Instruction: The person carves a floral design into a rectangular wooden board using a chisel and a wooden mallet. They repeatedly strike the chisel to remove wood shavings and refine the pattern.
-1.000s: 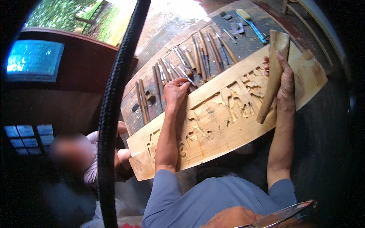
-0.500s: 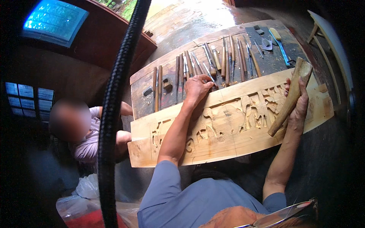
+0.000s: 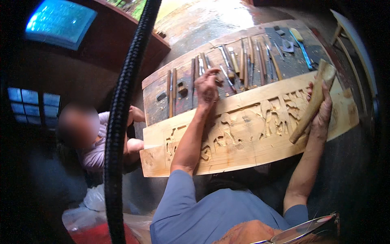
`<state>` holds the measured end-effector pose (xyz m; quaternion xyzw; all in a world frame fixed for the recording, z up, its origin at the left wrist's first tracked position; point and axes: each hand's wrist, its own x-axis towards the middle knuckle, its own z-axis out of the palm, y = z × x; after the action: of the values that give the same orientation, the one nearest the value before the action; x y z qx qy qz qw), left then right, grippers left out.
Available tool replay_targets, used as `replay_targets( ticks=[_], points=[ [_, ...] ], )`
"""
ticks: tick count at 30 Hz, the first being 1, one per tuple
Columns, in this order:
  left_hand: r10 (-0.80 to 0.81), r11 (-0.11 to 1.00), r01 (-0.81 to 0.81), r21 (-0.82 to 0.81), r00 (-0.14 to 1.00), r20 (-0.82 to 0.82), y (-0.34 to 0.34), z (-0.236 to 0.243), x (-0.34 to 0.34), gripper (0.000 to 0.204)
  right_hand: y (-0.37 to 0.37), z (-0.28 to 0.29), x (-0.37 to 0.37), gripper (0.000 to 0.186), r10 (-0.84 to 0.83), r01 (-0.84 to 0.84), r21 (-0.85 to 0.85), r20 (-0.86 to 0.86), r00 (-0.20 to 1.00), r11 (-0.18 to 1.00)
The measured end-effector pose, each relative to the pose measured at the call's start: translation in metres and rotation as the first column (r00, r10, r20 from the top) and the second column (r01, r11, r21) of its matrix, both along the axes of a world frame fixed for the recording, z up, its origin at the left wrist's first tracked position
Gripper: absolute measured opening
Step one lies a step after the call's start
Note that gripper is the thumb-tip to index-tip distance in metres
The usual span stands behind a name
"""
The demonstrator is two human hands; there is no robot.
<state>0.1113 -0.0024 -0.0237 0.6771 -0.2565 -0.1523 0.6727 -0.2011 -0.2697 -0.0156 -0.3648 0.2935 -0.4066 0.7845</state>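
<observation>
My left hand [image 3: 206, 88] is over the row of carving chisels [image 3: 245, 65], just past the far edge of a carved board. Its fingers are bent in among the handles. What they hold, if anything, is hidden. The long pale wooden board [image 3: 243, 152] lies in front of me, with a relief of figures cut into it. On the right, my right hand [image 3: 323, 112] is wrapped round a club-shaped wooden mallet [image 3: 310, 107], held at a slant above the board's right part.
A dark-topped workbench [image 3: 156, 112] carries the tools, wood chips and a blue-handled brush [image 3: 301, 49]. Small dark blocks [image 3: 161, 96] lie at its left. Another person [image 3: 95, 156] sits left of the bench. Plastic bags [image 3: 87, 215] are at lower left; a black braided cable [image 3: 118, 122] crosses the view.
My left hand has shifted slightly left and away from me over the chisels, and its fingers are bent differently. The right hand still holds the mallet in nearly the same place.
</observation>
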Motion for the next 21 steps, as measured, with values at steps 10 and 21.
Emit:
replay_targets(
  ticks=[10, 21],
  points=[
    [0.175, 0.965, -0.133, -0.227, 0.968, 0.180, -0.009, 0.018, 0.009, 0.025, 0.016, 0.024, 0.006, 0.056, -0.093, 0.095, 0.050, -0.046, 0.995, 0.994],
    [0.414, 0.909, -0.381, -0.167, 0.867, 0.276, -0.029, -0.026, 0.114, 0.010, 0.022, 0.037, 0.010, 0.056, -0.079, 0.079, 0.018, -0.027, 0.997, 0.997]
  ],
)
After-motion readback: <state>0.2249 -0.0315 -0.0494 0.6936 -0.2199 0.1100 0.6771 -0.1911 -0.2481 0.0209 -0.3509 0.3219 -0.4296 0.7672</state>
